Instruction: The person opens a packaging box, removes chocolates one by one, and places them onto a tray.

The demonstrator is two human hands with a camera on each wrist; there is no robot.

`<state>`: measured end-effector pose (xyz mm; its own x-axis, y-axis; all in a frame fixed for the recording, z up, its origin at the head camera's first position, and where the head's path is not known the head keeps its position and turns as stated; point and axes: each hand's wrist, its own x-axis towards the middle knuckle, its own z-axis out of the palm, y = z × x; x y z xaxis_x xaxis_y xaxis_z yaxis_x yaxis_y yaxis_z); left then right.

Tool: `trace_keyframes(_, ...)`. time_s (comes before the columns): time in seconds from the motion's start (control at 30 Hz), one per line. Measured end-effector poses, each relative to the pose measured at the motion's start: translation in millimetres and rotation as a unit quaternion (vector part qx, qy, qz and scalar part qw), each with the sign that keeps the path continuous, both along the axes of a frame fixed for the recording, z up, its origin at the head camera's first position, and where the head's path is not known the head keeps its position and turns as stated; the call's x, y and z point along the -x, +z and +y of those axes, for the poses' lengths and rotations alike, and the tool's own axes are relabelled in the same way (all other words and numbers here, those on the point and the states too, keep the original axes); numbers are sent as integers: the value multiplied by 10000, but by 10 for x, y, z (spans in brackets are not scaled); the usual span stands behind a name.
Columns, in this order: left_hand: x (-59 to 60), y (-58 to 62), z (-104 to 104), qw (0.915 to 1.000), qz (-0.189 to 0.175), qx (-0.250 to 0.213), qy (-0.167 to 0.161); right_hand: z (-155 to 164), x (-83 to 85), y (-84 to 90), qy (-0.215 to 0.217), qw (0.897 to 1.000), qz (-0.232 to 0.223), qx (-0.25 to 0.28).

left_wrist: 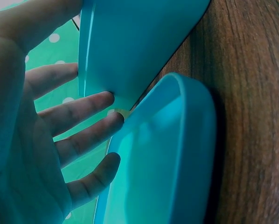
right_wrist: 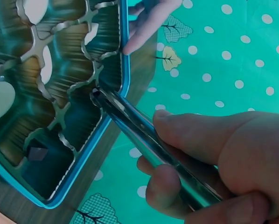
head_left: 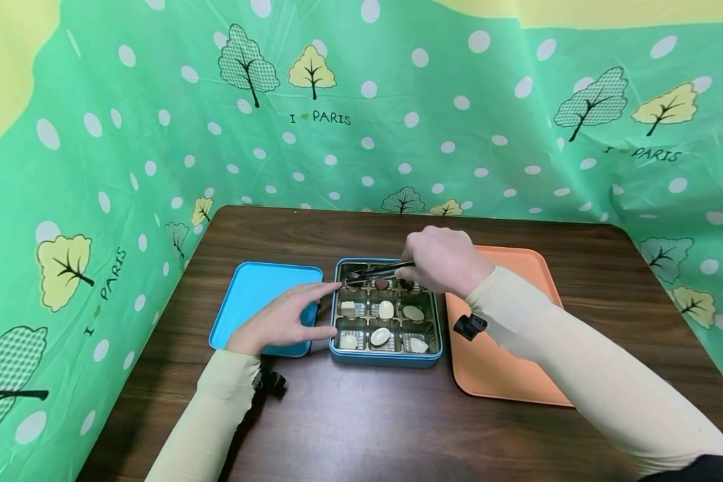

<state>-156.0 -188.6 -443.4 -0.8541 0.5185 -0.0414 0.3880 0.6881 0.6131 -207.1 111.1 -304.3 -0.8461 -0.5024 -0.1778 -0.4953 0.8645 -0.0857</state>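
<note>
A blue box (head_left: 385,360) with a divided gold-brown insert stands mid-table. Pale pieces, among them a white oval one (head_left: 380,336), lie in its near and middle compartments; a dark brown piece (head_left: 382,284) is in the far row. My right hand (head_left: 448,260) grips slim metal tongs (right_wrist: 139,135) over that far row. Their tips reach the far-left compartment, where a small dark bit shows at the tips; whether they pinch it I cannot tell. My left hand (head_left: 283,318) has its fingers spread, and its fingertips touch the box's left side.
Left of the box lies a blue lid (head_left: 259,294), hollow side up, partly beneath my left hand. An orange tray (head_left: 494,358) lies close on the right, under my right forearm. The dark wooden table (head_left: 361,428) backs onto a green dotted cloth (head_left: 482,134).
</note>
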Motion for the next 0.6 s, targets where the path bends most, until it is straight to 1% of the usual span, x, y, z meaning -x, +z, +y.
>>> trace_keyframes(0.17,3,-7,0,10000,13,-31,-8,58,-43,-31,95,9998,95,178)
trace_keyframes(0.37,4,-12,0,10000,14,-39,5,148,-87,-82,164,9983,214,516)
trace_keyframes(0.6,8,-24,0,10000,30,-33,9,222,-144,-81,167,9967,169,780)
